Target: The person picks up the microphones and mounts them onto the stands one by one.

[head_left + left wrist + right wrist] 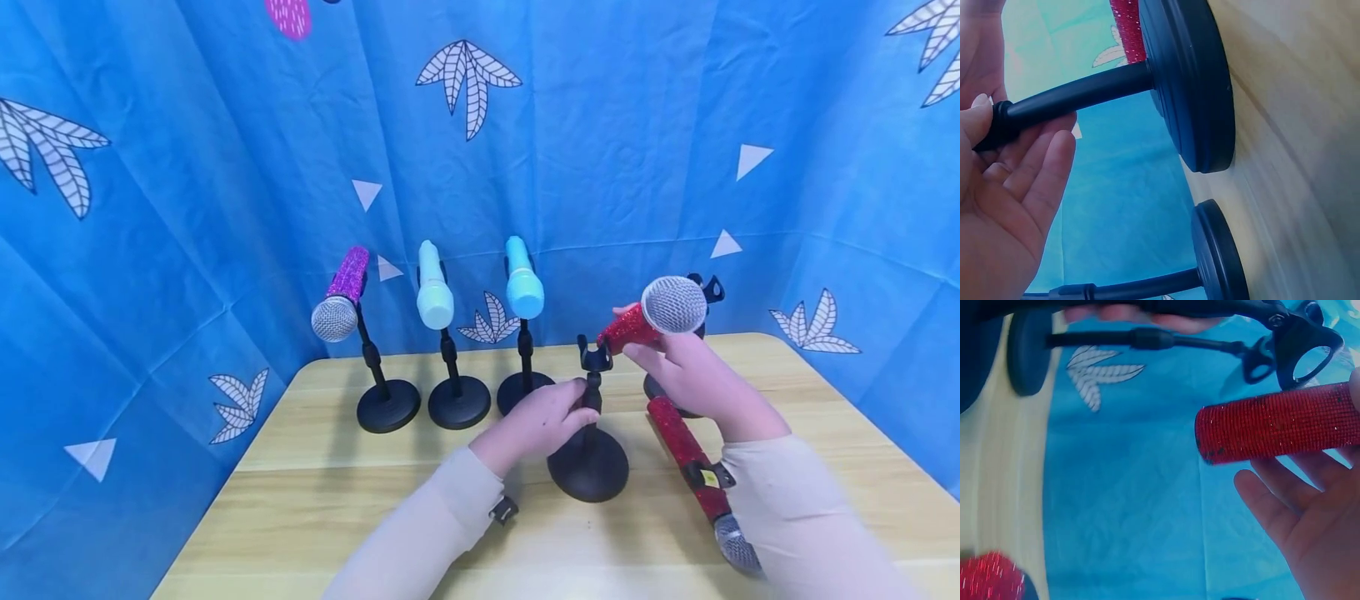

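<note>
My left hand [536, 419] holds the pole of a black desktop microphone stand [588, 467], thumb and fingers around its collar [1002, 125]. The stand's clip [595, 357] at the top holds nothing. Just right of that clip, my right hand [701, 379] grips a red glittery microphone [626, 328] near its silver mesh head [675, 305]. In the right wrist view, the handle's bare end [1229, 431] points toward the clip [1304, 353]; a gap between them is hard to judge.
A purple microphone [349, 275], a mint one [433, 287] and a light blue one [522, 279] sit on stands at the back left. Behind my right hand stands another black stand [712, 289]. A second red microphone [678, 437] lies on the wooden table [300, 483] by my right sleeve.
</note>
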### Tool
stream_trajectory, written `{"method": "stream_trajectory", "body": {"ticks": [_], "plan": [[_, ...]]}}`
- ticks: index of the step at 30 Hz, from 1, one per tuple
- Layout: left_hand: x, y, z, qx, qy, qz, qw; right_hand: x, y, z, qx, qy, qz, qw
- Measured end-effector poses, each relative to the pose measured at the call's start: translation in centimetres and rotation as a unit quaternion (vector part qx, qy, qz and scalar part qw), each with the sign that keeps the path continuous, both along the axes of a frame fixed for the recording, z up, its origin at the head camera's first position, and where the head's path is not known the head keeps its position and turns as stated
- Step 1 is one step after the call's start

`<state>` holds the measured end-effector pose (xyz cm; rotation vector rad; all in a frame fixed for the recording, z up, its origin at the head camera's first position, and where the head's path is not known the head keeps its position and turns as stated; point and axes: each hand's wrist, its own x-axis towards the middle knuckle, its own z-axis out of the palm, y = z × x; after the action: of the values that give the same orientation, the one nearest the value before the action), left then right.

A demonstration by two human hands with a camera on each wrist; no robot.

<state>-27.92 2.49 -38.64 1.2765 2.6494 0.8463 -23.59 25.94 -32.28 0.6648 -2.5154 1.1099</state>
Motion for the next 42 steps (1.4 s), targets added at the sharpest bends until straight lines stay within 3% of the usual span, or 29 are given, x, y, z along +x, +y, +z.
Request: {"method": "stream_trajectory", "body": {"ticks": [6,10,20,23,27,36,42], "plan": [[0.8,-0.4,0.2,-0.003,-0.010,-0.012,0.9999,-0.1,-1.3,0.5,-0.029,0.007,0.001,1.000],[1.1,-0.5,0.5,-0.012,0.012,-0.026,0.9995,-0.1,-2.0,0.6,-0.055,0.006,0.014,0.998],[1.2,-0.3,1.2,-0.022,0.047,-0.042,0.9978,-0.6,-2.9,0.9,-0.137,-0.049,0.101,0.984],[1.1,-0.3,1.2,-0.025,0.050,-0.043,0.9975,-0.7,-3.0,0.9,-0.137,-0.050,0.104,0.984],[1.1,-0.3,1.2,-0.027,0.041,-0.039,0.9980,-1.0,-3.2,1.1,-0.146,-0.015,0.114,0.983],[0.9,-0.6,0.7,-0.037,0.021,-0.023,0.9988,-2.0,-3.9,1.0,-0.153,0.018,0.166,0.974],[0.8,-0.8,0.4,-0.037,0.026,-0.025,0.9987,-2.4,-4.3,0.5,-0.103,0.025,0.161,0.981]]}}
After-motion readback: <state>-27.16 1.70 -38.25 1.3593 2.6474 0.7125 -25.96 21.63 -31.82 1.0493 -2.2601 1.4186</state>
